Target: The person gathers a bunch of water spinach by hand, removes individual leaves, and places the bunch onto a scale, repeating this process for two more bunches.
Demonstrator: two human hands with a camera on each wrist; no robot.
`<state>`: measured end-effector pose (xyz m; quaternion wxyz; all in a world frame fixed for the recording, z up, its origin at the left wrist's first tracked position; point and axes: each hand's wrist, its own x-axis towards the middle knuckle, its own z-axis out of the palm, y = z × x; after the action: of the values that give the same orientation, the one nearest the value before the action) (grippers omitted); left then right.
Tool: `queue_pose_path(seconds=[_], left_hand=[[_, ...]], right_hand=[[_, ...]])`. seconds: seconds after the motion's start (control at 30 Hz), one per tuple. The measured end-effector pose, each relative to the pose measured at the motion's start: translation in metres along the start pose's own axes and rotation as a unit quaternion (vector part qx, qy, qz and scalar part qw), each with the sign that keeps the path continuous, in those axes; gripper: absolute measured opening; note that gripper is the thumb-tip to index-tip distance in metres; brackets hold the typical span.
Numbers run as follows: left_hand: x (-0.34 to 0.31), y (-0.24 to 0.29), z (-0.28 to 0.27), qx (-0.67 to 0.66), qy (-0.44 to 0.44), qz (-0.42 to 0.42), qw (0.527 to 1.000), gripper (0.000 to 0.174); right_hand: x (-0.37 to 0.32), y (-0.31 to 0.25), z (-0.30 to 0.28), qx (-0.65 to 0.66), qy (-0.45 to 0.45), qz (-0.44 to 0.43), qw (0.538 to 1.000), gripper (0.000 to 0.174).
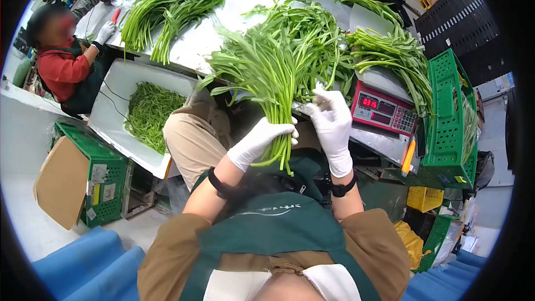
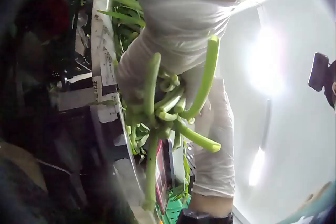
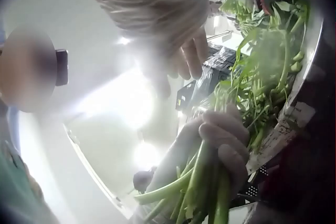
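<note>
Left hand: closed round leafy-green bunch by its stems, mid-scene, leaves far, presumably for alignment | Right hand: fingers loosely bent, nothing held that I see, likely free to straighten strays | Red digital scale: right, handy, I judge.

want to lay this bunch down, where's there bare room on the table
The clearest bare patch is white tabletop between the left pile of greens and the central heap. A narrow metal strip shows in front of the red scale, likely too tight. It's crowded at the central heap and atop the scale, under stalks.
</note>
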<state>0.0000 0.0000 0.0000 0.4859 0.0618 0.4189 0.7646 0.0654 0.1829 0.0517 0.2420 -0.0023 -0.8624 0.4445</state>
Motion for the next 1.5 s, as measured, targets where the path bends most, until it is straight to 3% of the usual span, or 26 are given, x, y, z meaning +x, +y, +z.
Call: queue_pose_path(seconds=[0.03,0.1,0.17,0.33,0.4,0.67,0.87,0.97,1.17,1.23,1.3,1.33,1.4,1.5], left_hand=[[-0.002,-0.002,0.006,0.017,0.003,0.001,1.0,0.027],[-0.009,0.0,-0.006,0.068,0.016,0.003,0.998,0.024],[0.001,-0.011,0.001,0.083,0.002,0.04,0.996,0.023],[-0.003,-0.009,0.006,0.111,0.055,-0.001,0.992,0.02],[-0.001,-0.011,0.005,0.094,0.028,0.035,0.995,0.019],[0.0,-0.02,0.006,0.128,0.075,0.031,0.988,0.026],[0.003,-0.027,0.013,0.137,0.094,0.044,0.985,0.025],[0.008,-0.032,0.023,0.096,0.084,0.168,0.977,0.03],[0.027,-0.053,-0.016,0.382,0.082,0.125,0.912,0.038],[0.022,-0.042,-0.004,0.371,0.101,0.12,0.915,0.039],[0.007,-0.028,0.022,0.232,0.144,0.113,0.955,0.039],[0.004,-0.025,0.027,0.139,0.121,0.103,0.977,0.036],[0.004,-0.025,0.02,0.15,0.102,0.096,0.979,0.037],[0.01,-0.031,0.006,0.178,0.089,0.068,0.978,0.037]], right_hand=[[-0.001,-0.015,0.005,-0.046,0.019,-0.092,0.994,0.055],[0.008,-0.035,0.031,-0.008,-0.009,-0.039,0.999,0.066],[0.015,-0.026,0.031,-0.102,-0.052,-0.032,0.993,0.069],[0.012,-0.007,0.04,-0.225,0.009,-0.189,0.956,0.063],[0.01,-0.009,0.038,-0.222,0.022,-0.236,0.946,0.054],[0.001,0.008,0.022,-0.184,0.008,-0.176,0.967,0.049],[-0.001,-0.005,0.022,-0.037,-0.063,0.028,0.997,0.056],[-0.002,-0.009,0.043,-0.131,-0.017,-0.05,0.99,0.058],[0.002,-0.02,0.053,-0.11,0.013,-0.027,0.994,0.05],[0.004,-0.017,0.057,-0.108,0.029,-0.015,0.994,0.049],[0.004,-0.017,0.056,-0.071,0.045,0.008,0.996,0.036],[0.003,-0.014,0.056,-0.051,0.055,0.01,0.997,0.032],[0.0,-0.004,0.059,0.01,0.087,0.012,0.996,0.019],[-0.004,0.006,0.054,0.083,0.083,0.033,0.993,0.015]])
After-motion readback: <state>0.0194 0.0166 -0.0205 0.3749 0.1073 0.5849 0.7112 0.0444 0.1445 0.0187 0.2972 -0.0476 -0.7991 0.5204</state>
